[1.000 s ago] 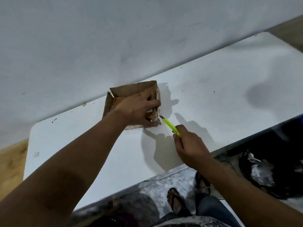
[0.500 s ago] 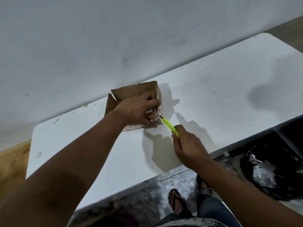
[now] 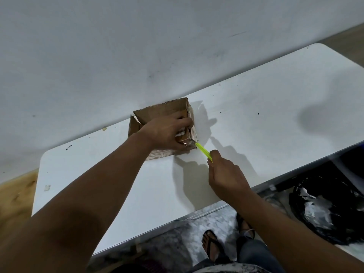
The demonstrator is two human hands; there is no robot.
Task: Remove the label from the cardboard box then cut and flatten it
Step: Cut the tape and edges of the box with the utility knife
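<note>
Box: cardboard box (image 3: 157, 112) at frame centre, against wall
Left hand (image 3: 167, 133): clamped over box rim
Right hand (image 3: 226, 176): wrapped around yellow knife (image 3: 203, 151), tip at near-right corner
Risk: blade slipping toward the bracing fingers

Your left hand (image 3: 167, 133) reaches far forward on a nearly straight arm, palm down, fingers curled in a clamping grip. Your right hand (image 3: 226, 172) sits nearer your body, wrist bent slightly, fingers closed in a fist-like hold with the thumb on top.
</note>
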